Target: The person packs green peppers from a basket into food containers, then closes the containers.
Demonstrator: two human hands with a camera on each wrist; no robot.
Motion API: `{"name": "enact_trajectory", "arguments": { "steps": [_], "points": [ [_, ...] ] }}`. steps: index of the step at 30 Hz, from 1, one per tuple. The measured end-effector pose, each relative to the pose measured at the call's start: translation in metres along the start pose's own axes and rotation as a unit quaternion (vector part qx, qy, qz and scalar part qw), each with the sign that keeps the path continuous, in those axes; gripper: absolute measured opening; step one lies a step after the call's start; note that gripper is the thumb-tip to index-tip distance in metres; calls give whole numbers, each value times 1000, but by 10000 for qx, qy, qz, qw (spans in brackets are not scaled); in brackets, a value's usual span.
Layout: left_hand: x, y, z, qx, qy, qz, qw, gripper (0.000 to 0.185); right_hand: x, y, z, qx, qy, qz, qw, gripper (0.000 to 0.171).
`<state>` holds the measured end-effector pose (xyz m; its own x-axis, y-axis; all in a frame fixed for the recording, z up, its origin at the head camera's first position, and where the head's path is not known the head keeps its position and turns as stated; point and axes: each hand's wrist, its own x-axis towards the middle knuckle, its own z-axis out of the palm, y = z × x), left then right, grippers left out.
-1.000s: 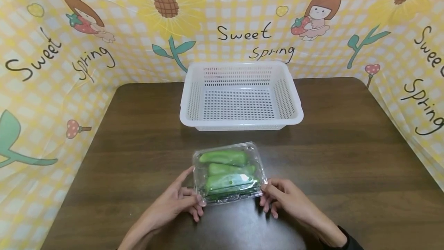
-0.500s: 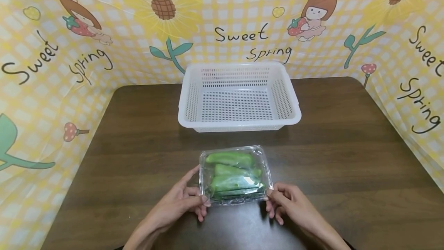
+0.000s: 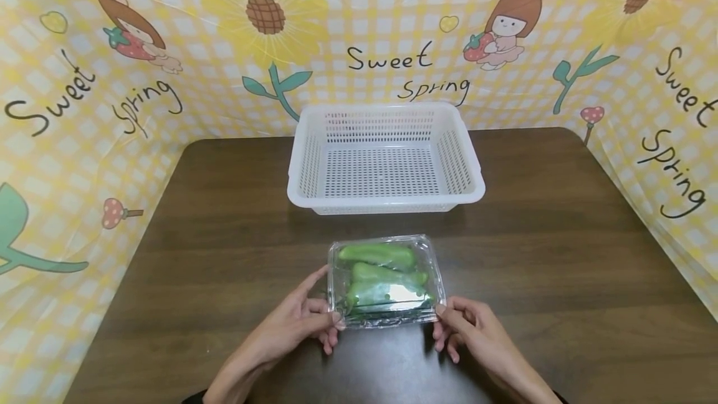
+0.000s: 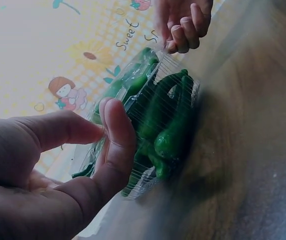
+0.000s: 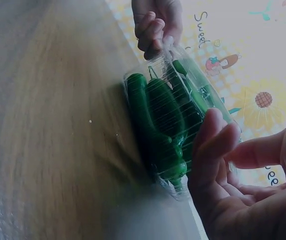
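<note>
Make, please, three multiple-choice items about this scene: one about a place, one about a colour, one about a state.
1. Where is the white basket relative to the clear box?
A. Beyond it, toward the wall
B. Under it
C. Left of it, at the table edge

2. What colour are the peppers in the clear box?
A. Red
B. Green
C. Yellow

3. What is the state of the white basket?
A. Full of peppers
B. Turned upside down
C. Upright, nothing inside

Answers:
1. A, the head view shows the basket on the table farther from the person, near the patterned backdrop.
2. B, all three views show green peppers through the clear plastic.
3. C, its perforated bottom shows bare in the head view, while the left hand and right hand are at the near corners of the clear box.
</note>
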<state>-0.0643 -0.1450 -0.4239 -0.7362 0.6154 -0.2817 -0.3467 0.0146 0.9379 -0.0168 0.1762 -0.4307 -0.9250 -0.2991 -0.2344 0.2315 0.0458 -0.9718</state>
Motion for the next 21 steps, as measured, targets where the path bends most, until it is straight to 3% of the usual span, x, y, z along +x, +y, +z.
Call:
{"name": "enact_trajectory", "arguments": {
  "steps": [12, 21],
  "points": [
    [-1, 9, -5, 337, -20, -44, 9994, 91, 3, 0, -2, 47, 182, 437, 9989, 39],
    [0, 8, -5, 312, -38, 26, 9995, 87, 3, -1, -8, -367, -90, 219, 9990, 41]
  ]
}}
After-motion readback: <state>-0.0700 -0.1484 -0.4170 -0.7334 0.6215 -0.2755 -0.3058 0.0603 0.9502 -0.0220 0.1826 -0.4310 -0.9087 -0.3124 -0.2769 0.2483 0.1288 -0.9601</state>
